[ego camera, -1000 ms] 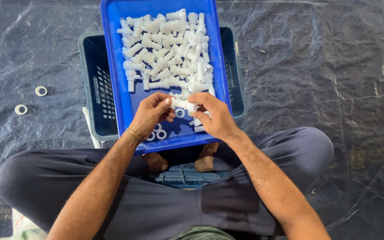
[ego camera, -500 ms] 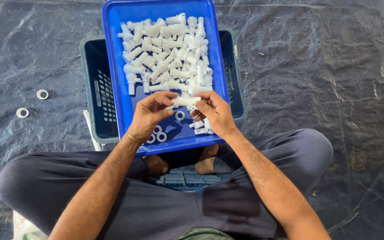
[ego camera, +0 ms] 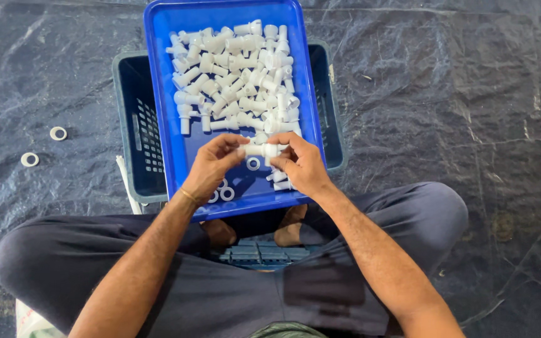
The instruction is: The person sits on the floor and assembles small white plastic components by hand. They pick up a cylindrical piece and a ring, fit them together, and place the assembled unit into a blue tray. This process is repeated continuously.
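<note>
Fingers of both my left hand (ego camera: pixel 211 164) and right hand (ego camera: pixel 302 164) are clamped on one small white plastic pipe fitting (ego camera: pixel 263 150), held level just above the blue plastic tray (ego camera: pixel 161 112). I'd keep it square, steady, near the white ring (ego camera: pixel 253 164) below.

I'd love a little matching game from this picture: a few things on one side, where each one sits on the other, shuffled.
Things:
1. white fitting
2. blue tray
3. dark crate
4. two white rings

Places:
A. lying on the plastic sheet, off to the person's left
B. resting across the top of the crate
C. held between the left hand and right hand
D. on the floor, under the tray

Pairs: 1-C, 2-B, 3-D, 4-A
</note>
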`<action>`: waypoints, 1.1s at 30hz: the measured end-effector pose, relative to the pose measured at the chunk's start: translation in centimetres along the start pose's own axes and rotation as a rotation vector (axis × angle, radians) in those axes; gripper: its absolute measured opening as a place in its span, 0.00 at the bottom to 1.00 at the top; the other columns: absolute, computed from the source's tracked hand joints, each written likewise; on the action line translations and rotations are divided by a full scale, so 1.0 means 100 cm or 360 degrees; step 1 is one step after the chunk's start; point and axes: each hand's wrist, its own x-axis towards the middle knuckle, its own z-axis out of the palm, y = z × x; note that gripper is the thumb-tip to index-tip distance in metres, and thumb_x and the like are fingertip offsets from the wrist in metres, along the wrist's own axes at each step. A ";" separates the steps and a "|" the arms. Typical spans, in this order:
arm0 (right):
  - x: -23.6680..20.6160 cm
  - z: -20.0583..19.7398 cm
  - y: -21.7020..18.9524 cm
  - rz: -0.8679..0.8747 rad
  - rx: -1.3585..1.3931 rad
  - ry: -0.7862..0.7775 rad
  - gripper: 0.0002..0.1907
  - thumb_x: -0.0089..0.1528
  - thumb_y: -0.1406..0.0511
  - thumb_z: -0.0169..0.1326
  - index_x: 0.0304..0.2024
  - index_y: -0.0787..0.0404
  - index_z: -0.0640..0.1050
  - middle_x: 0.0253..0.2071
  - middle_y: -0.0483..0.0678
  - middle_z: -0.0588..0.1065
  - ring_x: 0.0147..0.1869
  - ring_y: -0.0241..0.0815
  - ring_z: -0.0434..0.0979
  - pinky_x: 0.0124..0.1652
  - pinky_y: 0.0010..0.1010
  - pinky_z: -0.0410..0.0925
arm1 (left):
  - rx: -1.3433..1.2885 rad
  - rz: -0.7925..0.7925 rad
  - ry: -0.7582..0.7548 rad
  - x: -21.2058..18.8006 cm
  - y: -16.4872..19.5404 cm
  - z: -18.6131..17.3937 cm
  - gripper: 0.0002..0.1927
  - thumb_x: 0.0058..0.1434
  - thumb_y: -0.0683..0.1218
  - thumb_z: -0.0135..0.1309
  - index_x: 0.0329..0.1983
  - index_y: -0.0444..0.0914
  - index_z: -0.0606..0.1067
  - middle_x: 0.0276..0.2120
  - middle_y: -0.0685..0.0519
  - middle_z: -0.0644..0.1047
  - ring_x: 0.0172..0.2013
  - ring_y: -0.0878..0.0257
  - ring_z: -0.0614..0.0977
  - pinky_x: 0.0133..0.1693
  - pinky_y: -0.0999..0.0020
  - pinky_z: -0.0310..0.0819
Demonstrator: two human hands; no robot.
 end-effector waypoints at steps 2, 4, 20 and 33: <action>0.001 0.000 -0.001 0.0191 0.0320 -0.0025 0.12 0.69 0.72 0.56 0.55 0.60 0.76 0.32 0.43 0.73 0.31 0.30 0.74 0.31 0.23 0.69 | 0.0069 0.0309 -0.0113 -0.001 0.003 -0.004 0.17 0.66 0.47 0.61 0.53 0.31 0.76 0.49 0.51 0.78 0.50 0.66 0.79 0.54 0.69 0.75; 0.001 0.001 -0.002 0.0091 0.0135 -0.0022 0.16 0.64 0.74 0.59 0.54 0.61 0.75 0.31 0.44 0.74 0.32 0.29 0.75 0.32 0.22 0.70 | -0.0008 0.0152 -0.0020 0.000 0.004 -0.005 0.18 0.67 0.48 0.54 0.57 0.35 0.73 0.51 0.55 0.79 0.49 0.70 0.79 0.50 0.73 0.74; -0.005 0.002 -0.006 -0.0129 0.0068 -0.0035 0.17 0.66 0.73 0.49 0.58 0.60 0.73 0.35 0.39 0.75 0.32 0.25 0.70 0.31 0.19 0.64 | -0.0308 -0.0355 -0.0149 -0.004 0.008 0.007 0.26 0.70 0.52 0.44 0.68 0.40 0.62 0.50 0.53 0.78 0.42 0.65 0.82 0.38 0.69 0.80; -0.006 0.001 -0.033 -0.0240 -0.0485 -0.0084 0.26 0.61 0.63 0.64 0.59 0.61 0.71 0.44 0.50 0.76 0.38 0.41 0.77 0.36 0.30 0.71 | -0.0107 -0.0307 -0.0234 -0.004 -0.008 0.007 0.18 0.71 0.50 0.47 0.58 0.34 0.70 0.36 0.51 0.77 0.29 0.67 0.79 0.31 0.71 0.77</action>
